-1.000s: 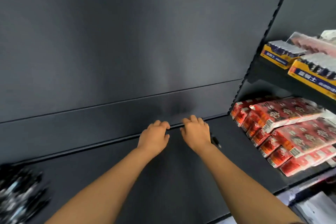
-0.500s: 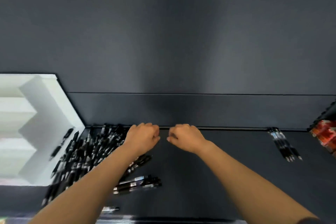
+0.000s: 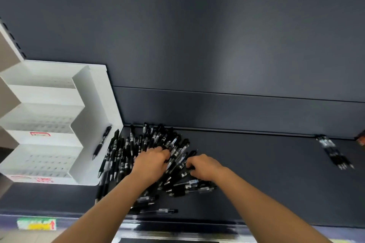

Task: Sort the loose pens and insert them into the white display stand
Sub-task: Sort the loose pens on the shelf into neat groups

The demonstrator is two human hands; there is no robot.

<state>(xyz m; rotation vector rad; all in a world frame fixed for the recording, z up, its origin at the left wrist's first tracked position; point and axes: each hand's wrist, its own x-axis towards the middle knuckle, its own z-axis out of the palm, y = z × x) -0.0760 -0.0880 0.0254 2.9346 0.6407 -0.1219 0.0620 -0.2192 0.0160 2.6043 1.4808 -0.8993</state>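
Left hand [image 3: 151, 163] curled on pen pile [image 3: 138, 150], centre frame | right hand [image 3: 203, 167] curled on pens | grasp cannot be told | white stand [image 3: 94, 124] at left

Pens [image 3: 126, 156] under both hands [image 3: 152, 163] hidden; white stand [image 3: 92, 104] cut at left edge; red labels unreadable.
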